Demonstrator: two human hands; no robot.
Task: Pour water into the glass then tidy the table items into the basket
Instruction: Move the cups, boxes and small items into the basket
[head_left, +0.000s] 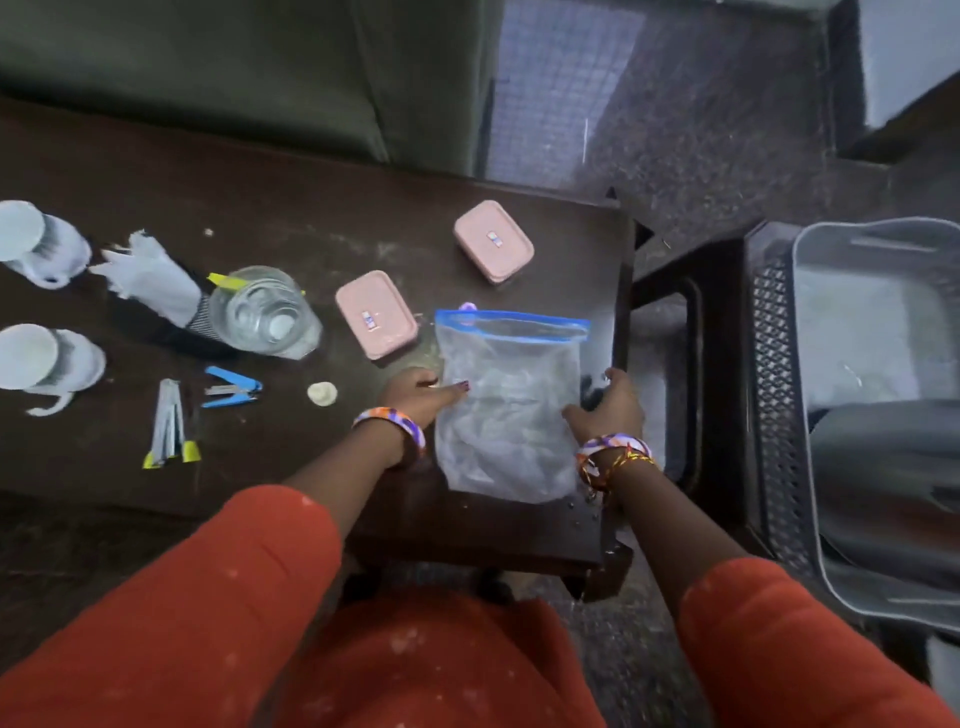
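A clear zip bag (511, 405) with a blue seal lies flat at the right end of the dark wooden table (332, 208). My left hand (423, 392) rests on the bag's left edge, fingers laid flat. My right hand (608, 405) touches its right edge, fingers curled over a small dark thing that I cannot make out. A clear glass (265, 312) stands mid-table with water in it. The grey basket (872, 415) sits to the right of the table on a black perforated stand.
Two pink lidded boxes (376, 322) (493, 241) lie beyond the bag. Two white cups (36, 244) (47, 358) stand at the left edge. A black holder with white tissue (150, 280), a blue stapler (231, 387), yellow-tipped tools (171, 426) and a small white lump (322, 393) are nearby.
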